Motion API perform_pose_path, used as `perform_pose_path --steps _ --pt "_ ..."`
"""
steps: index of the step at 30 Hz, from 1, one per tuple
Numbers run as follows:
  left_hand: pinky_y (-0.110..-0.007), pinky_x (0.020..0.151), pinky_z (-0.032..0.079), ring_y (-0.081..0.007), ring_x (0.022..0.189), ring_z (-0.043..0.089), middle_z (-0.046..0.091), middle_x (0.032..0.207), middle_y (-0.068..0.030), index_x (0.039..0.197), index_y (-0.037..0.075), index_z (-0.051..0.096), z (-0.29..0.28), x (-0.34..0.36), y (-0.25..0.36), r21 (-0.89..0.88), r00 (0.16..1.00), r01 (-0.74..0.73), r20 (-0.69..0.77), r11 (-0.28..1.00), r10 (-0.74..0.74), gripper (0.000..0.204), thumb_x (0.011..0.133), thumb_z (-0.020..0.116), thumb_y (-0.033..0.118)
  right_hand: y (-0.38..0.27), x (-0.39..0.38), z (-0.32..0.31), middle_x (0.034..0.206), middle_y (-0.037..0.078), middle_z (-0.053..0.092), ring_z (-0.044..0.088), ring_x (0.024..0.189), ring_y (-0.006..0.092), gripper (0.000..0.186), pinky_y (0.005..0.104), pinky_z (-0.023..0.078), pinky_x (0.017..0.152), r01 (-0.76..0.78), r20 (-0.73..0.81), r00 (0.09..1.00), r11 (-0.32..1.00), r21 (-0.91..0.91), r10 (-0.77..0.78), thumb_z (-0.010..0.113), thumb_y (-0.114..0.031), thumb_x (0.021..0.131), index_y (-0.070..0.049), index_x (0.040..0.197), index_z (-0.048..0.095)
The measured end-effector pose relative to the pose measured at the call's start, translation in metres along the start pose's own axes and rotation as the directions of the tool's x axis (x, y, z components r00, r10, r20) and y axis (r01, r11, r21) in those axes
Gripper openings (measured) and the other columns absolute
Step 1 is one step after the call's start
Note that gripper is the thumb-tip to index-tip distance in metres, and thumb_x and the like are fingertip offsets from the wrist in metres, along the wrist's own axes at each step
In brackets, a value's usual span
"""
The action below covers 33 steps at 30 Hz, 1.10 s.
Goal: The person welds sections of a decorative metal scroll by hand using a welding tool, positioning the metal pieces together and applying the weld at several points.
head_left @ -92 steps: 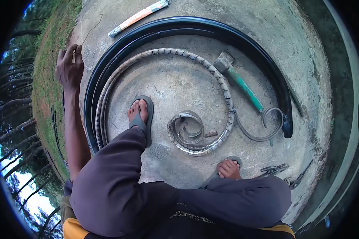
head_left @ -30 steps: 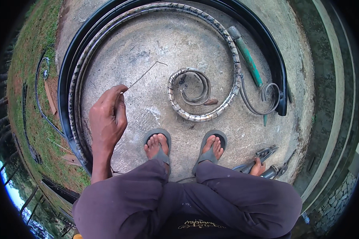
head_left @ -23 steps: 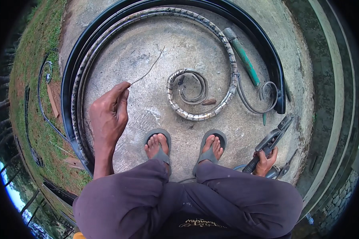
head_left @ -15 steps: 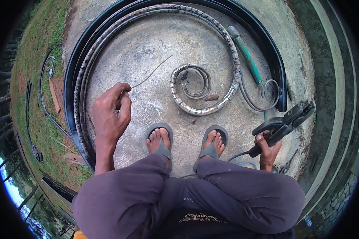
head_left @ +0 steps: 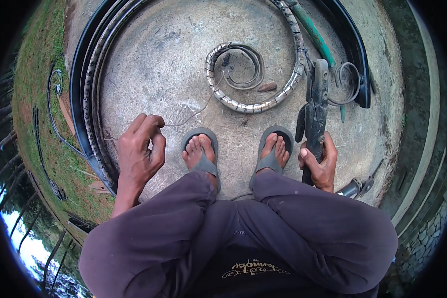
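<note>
Well, from where I stand, the left hand has its thumb and fingers pinched together on a thin wire, right at one end, presumably so that most of its length stays free. The right hand is wrapped round the handle of a black clamp-like tool, whose head points away from the person, which seems to keep the fingers clear of it. Both are held over the concrete floor, out to either side of the sandalled feet. Between them and farther off, a metal spiral lies flat, probably the steadiest way to rest it. As for looks, the wire is greyish, slender and gently bent, its far end near the spiral's inner curl; whether it touches, I can't tell. The tool is bulky and scuffed; the spiral, shiny with dark cross-lines.
</note>
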<state>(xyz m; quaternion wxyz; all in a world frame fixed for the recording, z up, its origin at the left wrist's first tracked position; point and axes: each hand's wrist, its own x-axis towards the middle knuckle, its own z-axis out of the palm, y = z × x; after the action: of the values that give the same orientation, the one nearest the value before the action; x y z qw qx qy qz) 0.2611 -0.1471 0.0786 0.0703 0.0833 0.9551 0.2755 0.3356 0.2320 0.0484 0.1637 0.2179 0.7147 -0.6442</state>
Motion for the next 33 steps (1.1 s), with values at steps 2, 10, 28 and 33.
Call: perform_pose_path --steps 2,10,28,33 --pt "-0.039 0.058 0.047 -0.0275 0.061 0.062 0.059 0.075 -0.0117 0.100 0.005 0.071 -0.001 -0.005 0.006 -0.032 0.999 0.030 0.044 0.999 -0.029 0.015 0.087 0.065 0.001 0.012 0.000 -0.003 0.081 0.007 0.064 0.061 0.062 0.0117 0.033 0.0275 0.048 0.056 0.026 -0.014 1.000 0.998 0.055 -0.025 0.071 -0.012 0.090 0.001 0.114 0.053" --pt "-0.038 0.056 0.044 -0.0245 0.059 0.059 0.060 0.074 -0.0107 0.105 0.007 0.075 0.017 -0.008 0.016 -0.103 0.963 0.047 0.269 0.994 -0.018 0.014 0.092 0.070 0.007 0.019 -0.019 -0.016 0.085 0.020 0.067 0.072 0.075 0.0383 0.045 0.0417 0.055 0.066 0.227 -0.120 0.883 0.638 -0.736 -0.453 0.076 -0.005 0.077 -0.001 0.117 0.056" --pt "-0.042 0.051 0.048 -0.0291 0.057 0.062 0.055 0.070 -0.0066 0.087 0.011 0.068 0.045 0.017 0.027 -0.203 0.968 -0.087 0.213 0.975 0.131 0.019 0.090 0.075 0.028 -0.023 -0.040 -0.056 0.076 0.013 0.064 0.067 0.067 0.0233 0.078 0.0329 0.050 0.064 0.162 -0.045 0.912 0.458 -0.874 -0.407 0.072 0.002 0.076 -0.004 0.149 0.043" --pt "-0.042 0.050 0.048 -0.0293 0.057 0.063 0.055 0.073 -0.0070 0.087 0.011 0.066 0.057 0.037 0.039 -0.199 0.965 -0.180 0.155 0.963 0.212 0.020 0.091 0.075 0.029 -0.030 -0.023 -0.047 0.090 0.020 0.070 0.073 0.075 0.0321 0.076 0.0382 0.056 0.069 0.132 -0.072 0.930 0.509 -0.851 -0.362 0.073 0.001 0.078 -0.003 0.148 0.044"
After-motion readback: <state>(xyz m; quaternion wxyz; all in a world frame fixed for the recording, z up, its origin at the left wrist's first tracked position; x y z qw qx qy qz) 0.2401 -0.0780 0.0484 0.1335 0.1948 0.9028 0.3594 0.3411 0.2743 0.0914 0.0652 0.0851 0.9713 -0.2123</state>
